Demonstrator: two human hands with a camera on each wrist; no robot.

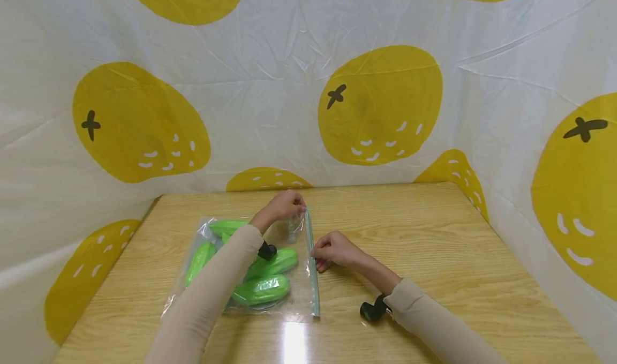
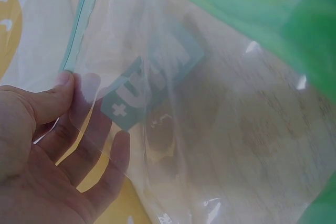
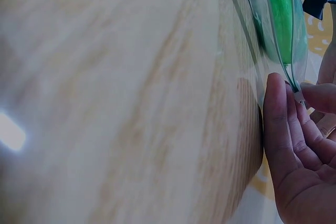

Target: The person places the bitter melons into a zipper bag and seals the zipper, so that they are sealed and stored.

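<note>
A clear zip bag (image 1: 300, 294) lies on the wooden table with several long, bright green, glossy things (image 1: 262, 290) inside. Its pale teal zip strip (image 1: 315, 295) runs along the right edge. At the far end of that strip, my left hand (image 1: 287, 204) pinches the corner between thumb and forefinger. Midway along it, my right hand (image 1: 337, 250) pinches the strip; the right wrist view shows a small whitish zip slider (image 3: 299, 96) between thumb and fingers. On that side the two edges of the bag's mouth stand apart. A teal printed label (image 2: 152, 80) shows through the film.
The wooden table (image 1: 409, 219) extends right of the bag. A white curtain with yellow fruit prints (image 1: 270, 118) encloses the back and both sides. Black wrist cameras (image 1: 372, 311) sit at both wrists, the left one over the bag.
</note>
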